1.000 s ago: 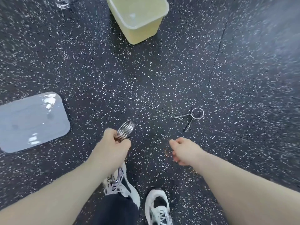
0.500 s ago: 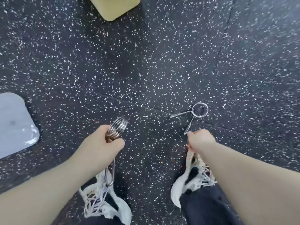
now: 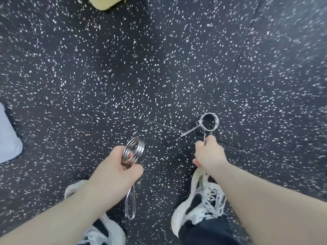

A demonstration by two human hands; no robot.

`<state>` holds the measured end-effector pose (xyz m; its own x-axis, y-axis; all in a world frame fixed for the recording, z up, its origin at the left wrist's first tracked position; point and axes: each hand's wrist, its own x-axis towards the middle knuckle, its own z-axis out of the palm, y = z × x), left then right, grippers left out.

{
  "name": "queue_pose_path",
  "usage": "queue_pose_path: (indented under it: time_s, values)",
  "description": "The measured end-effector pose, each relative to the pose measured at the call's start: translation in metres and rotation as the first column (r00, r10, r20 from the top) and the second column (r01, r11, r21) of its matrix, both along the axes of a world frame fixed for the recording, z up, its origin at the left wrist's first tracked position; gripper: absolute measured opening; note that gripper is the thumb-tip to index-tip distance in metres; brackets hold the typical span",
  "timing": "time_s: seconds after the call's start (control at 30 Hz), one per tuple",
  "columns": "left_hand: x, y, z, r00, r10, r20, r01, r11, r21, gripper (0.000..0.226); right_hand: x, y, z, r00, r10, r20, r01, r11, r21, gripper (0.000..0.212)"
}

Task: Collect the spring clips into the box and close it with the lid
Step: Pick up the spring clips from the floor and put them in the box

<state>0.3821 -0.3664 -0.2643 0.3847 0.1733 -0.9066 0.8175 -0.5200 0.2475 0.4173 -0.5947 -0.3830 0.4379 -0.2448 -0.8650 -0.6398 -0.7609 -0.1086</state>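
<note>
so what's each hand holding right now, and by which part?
Left hand grips a spring clip just below its coil, handle loop hanging beneath. Right hand pinches one handle arm of the second spring clip, whose coil is at floor level.

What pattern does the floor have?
Dark grey floor with white speckles, clearest in the head view.

You had open speckled floor ahead, all the way to the yellow box at the top edge. The lid lay far left. Both shoes crowded the near edge.
</note>
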Motion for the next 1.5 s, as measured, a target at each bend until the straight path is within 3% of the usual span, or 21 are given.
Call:
queue_pose_path:
  time_s: [0.07,0.1,0.13,0.17,0.23,0.3,0.33,0.37,0.4,0.43,0.5,0.57,0.67,0.83,0.97,1.03,1.1,1.2,1.27,1.37,1.5]
  values:
    - [0.015,-0.011,0.011,1.000,0.004,-0.007,-0.004,0.999,-0.043,0.009,0.008,-0.003,0.011,1.000,0.011,-0.024,-0.009,0.995,0.104,0.021]
    - [0.024,-0.015,0.018,1.000,0.010,-0.004,-0.010,0.998,-0.066,0.008,0.017,-0.003,0.021,0.988,0.125,-0.089,-0.114,0.986,0.123,0.027]
    - [0.035,-0.019,0.027,1.000,0.027,0.000,-0.027,0.996,-0.091,0.009,0.022,-0.006,0.033,0.817,0.576,-0.034,-0.572,0.816,0.080,0.030]
    - [0.047,-0.022,0.035,0.999,0.049,-0.002,-0.049,0.992,-0.115,0.009,0.035,-0.003,0.053,0.626,0.778,-0.049,-0.778,0.627,0.036,0.026]
    - [0.073,-0.026,0.049,0.997,0.080,-0.010,-0.081,0.986,-0.143,0.014,0.048,-0.012,0.059,0.498,0.867,-0.002,-0.867,0.497,0.032,0.024]
    - [0.099,-0.027,0.066,0.995,0.105,-0.004,-0.104,0.983,-0.153,0.019,0.066,0.000,0.087,0.631,0.774,-0.042,-0.774,0.626,-0.092,0.043]
    - [0.111,-0.028,0.074,0.991,0.133,0.010,-0.129,0.977,-0.171,0.020,0.075,0.003,0.100,0.775,0.614,0.148,-0.623,0.782,0.012,0.048]
    - [0.123,-0.029,0.081,0.982,0.187,0.018,-0.180,0.963,-0.199,0.022,0.090,0.006,0.117,0.930,0.345,0.126,-0.367,0.891,0.269,0.048]
    - [0.133,-0.030,0.088,0.968,0.251,0.008,-0.242,0.940,-0.239,0.024,0.104,0.018,0.131,0.978,0.180,0.106,-0.201,0.948,0.248,0.039]
    - [0.143,-0.032,0.091,0.944,0.329,-0.015,-0.318,0.902,-0.292,0.026,0.106,0.018,0.129,0.937,0.282,0.208,-0.317,0.934,0.164,0.027]
    - [0.166,-0.035,0.093,0.882,0.463,-0.086,-0.459,0.808,-0.370,0.029,0.129,0.030,0.155,0.809,0.561,0.175,-0.588,0.778,0.221,0.020]
    - [0.186,-0.034,0.087,0.783,0.605,-0.141,-0.604,0.689,-0.400,0.031,0.152,0.041,0.170,0.726,0.633,0.268,-0.684,0.707,0.181,0.018]
    - [0.222,-0.026,0.087,0.659,0.726,-0.196,-0.709,0.514,-0.482,0.027,0.181,0.057,0.177,0.731,0.616,0.295,-0.675,0.717,0.176,0.022]
    - [0.255,0.000,0.082,0.546,0.825,-0.145,-0.769,0.425,-0.477,0.036,0.213,0.081,0.173,0.673,0.578,0.461,-0.693,0.710,0.123,0.019]
    - [0.287,0.034,0.101,0.503,0.825,-0.258,-0.783,0.309,-0.540,0.036,0.261,0.109,0.184,0.803,0.502,0.320,-0.591,0.741,0.319,0.072]
    - [0.294,0.058,0.108,0.531,0.784,-0.321,-0.727,0.227,-0.648,0.032,0.288,0.128,0.194,0.814,0.535,0.225,-0.575,0.690,0.440,0.061]
    - [0.304,0.073,0.117,0.498,0.792,-0.354,-0.731,0.163,-0.663,0.031,0.309,0.146,0.205,0.743,0.647,0.174,-0.645,0.620,0.446,0.043]
    - [0.317,0.099,0.129,0.358,0.832,-0.423,-0.770,0.007,-0.638,0.039,0.335,0.175,0.218,0.667,0.726,0.165,-0.715,0.561,0.417,0.036]
    - [0.315,0.116,0.121,0.408,0.840,-0.358,-0.764,0.100,-0.637,0.038,0.350,0.192,0.222,0.625,0.749,0.218,-0.762,0.527,0.376,0.034]
    - [0.310,0.139,0.116,0.596,0.773,-0.216,-0.682,0.345,-0.645,0.040,0.377,0.216,0.215,0.531,0.785,0.318,-0.846,0.466,0.259,0.030]
    - [0.314,0.161,0.125,0.428,0.876,-0.223,-0.849,0.305,-0.430,0.024,0.409,0.247,0.189,0.287,0.871,0.399,-0.956,0.284,0.068,0.044]
